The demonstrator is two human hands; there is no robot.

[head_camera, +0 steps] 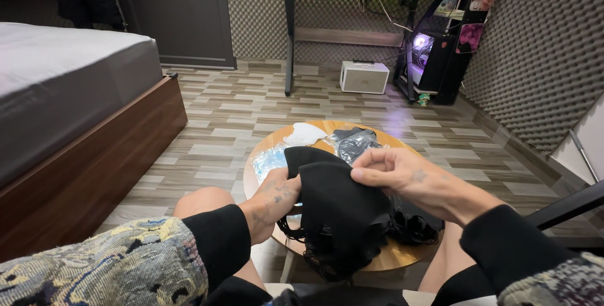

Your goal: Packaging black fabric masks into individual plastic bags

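Hands work above the round wooden side table (402, 257): left hand (277, 198) grips a stack of soft black fabric face masks (343, 208), right hand (390, 170) pinches the top edge. Light, limp, likely to slip apart; best held by edges. White mask (304, 133) lies at the table's far side.

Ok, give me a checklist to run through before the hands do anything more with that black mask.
1. Left hand grips the black mask: ok.
2. Right hand pinches its top edge: ok.
3. Mask separated from the black pile beneath: cannot tell.
4. Ear loops free of tangles: cannot tell, they hang dark below the table edge.
5. Round table has bare room: ok, near the front edge.
6. White mask and blue masks lie apart from the hands: ok.
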